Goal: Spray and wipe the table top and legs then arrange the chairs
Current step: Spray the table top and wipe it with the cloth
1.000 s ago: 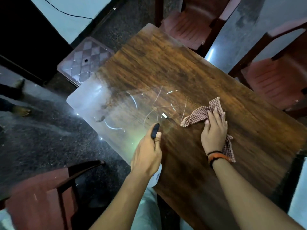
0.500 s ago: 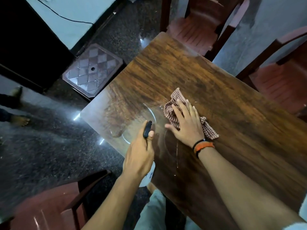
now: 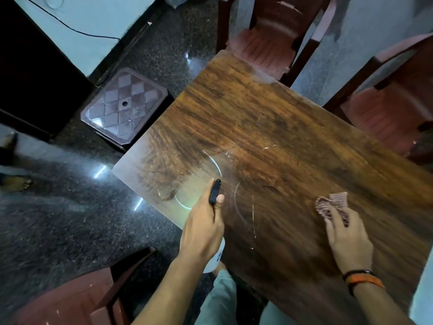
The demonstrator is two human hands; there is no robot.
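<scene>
A dark wood-grain table top (image 3: 269,127) fills the middle of the view, with curved wet streaks near its left end. My left hand (image 3: 203,231) grips a spray bottle (image 3: 215,191) with a black nozzle over the table's near-left edge; its white body shows below my palm. My right hand (image 3: 346,238) presses a red-and-white checked cloth (image 3: 331,202) flat on the table at the right. Red-brown plastic chairs stand at the far end (image 3: 264,43), at the right side (image 3: 393,109) and at the near left (image 3: 70,299).
A brown plastic stool (image 3: 124,106) with a diamond-pattern seat stands on the dark speckled floor off the table's left corner. Another person's bare foot (image 3: 16,184) shows at the left edge. A pale wall with a black cable runs along the top left.
My right hand has swept the cloth from the table's middle-left back to the right. The left hand keeps the spray bottle at the near-left edge. The view has shifted slightly.
</scene>
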